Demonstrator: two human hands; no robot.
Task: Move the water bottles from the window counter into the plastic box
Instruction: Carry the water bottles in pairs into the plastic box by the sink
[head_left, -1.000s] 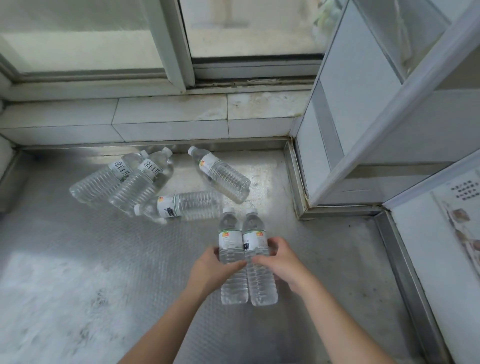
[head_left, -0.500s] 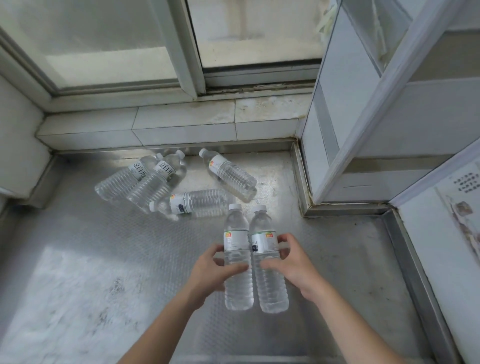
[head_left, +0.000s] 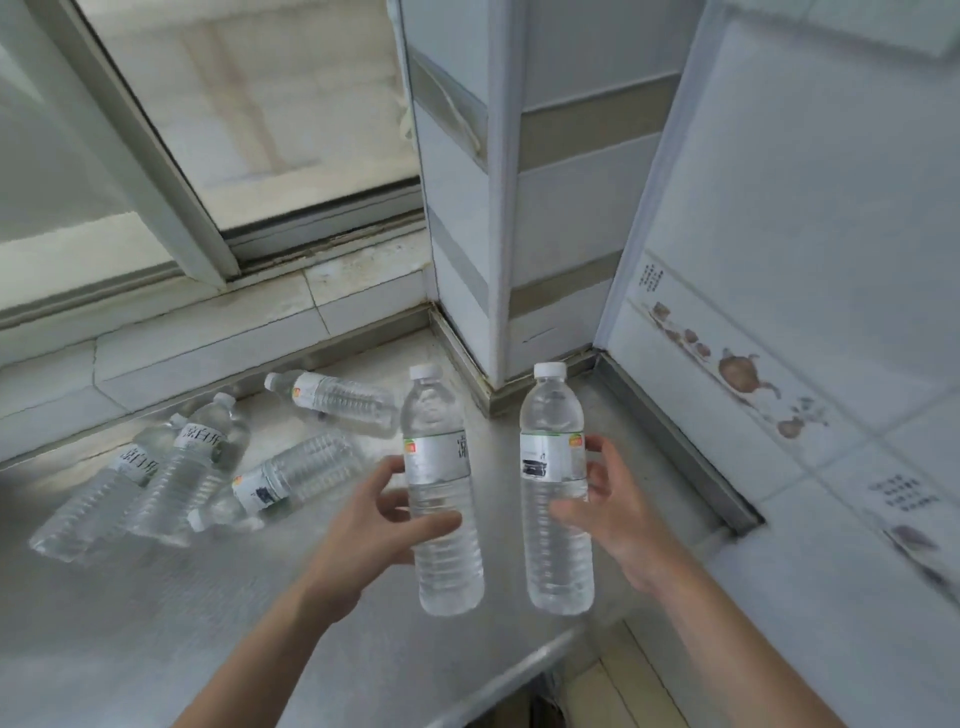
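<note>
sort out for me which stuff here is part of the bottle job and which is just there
Part of the job:
- bottle in the left hand, held by the left hand
- bottle in the right hand, held by the right hand
- four bottles lying on the counter
- counter

Just there:
- window
- tiled wall

A sliding window with a pale metal frame fills the upper left, daylight coming through its glass. Below it runs a ledge of stained whitish tiles. A tiled pillar with grey bands stands at the corner. The right wall carries tiles with brown motifs, possibly teapots. The counter is dull textured metal.
</note>
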